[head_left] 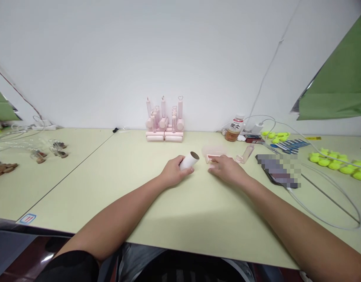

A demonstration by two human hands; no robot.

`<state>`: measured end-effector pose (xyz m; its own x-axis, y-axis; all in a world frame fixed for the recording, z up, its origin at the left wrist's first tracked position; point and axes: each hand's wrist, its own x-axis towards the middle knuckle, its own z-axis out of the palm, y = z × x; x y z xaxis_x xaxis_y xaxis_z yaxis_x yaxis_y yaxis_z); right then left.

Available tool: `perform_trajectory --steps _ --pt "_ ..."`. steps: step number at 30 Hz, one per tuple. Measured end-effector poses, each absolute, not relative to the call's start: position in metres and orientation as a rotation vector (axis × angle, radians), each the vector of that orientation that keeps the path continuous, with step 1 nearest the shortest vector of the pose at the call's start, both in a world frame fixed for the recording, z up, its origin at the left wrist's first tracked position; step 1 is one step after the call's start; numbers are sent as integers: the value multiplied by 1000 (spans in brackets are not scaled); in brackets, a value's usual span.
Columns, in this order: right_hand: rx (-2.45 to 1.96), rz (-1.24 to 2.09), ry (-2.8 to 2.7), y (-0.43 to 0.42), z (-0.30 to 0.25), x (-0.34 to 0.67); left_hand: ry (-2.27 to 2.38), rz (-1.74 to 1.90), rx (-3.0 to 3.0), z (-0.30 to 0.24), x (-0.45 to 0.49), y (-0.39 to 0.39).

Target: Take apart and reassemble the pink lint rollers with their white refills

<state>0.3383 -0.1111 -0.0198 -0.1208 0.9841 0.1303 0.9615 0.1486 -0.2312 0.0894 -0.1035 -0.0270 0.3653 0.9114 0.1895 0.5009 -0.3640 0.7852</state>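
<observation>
Left hand [171, 173] wraps the roll [187, 161], a white tube with a brown inner wall; thumb along the near side, open end tipped up and to the right. Roll is off the table [156, 219] or resting on it, cannot tell. Right hand [229, 170] is just right of it, palm down, fingers bent and a little spread over the pink case [211, 158]; cannot tell if they grip it or only touch. Case lies on the table, partly hidden by the fingers, motion-blurred pink around its far side. Pink handle [247, 153] lies just right of the case.

Farther right: phone [274, 172], screen pixelated, with a cable [318, 216] looping from its near end. Beyond, near the wall [109, 58], bottle [233, 128] with white cap, blue strips [292, 146], yellow pieces [334, 162] in rows. Straight ahead by the wall, pink rollers [173, 138] stacked, several handles upright. Left side: black clip [115, 130], clear packs [59, 149], brown pieces [4, 168]; number mark [28, 218] at the near edge.
</observation>
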Motion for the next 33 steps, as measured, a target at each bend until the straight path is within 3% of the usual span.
perform_trajectory --steps 8,19,33 --pt "-1726 263 -2263 -115 -15 333 1191 797 2060 -27 89 -104" --pt "-1314 761 -1588 -132 -18 314 1118 714 2194 -31 89 -103" --pt "-1028 828 -1539 -138 -27 298 1004 722 2213 -32 92 -109"
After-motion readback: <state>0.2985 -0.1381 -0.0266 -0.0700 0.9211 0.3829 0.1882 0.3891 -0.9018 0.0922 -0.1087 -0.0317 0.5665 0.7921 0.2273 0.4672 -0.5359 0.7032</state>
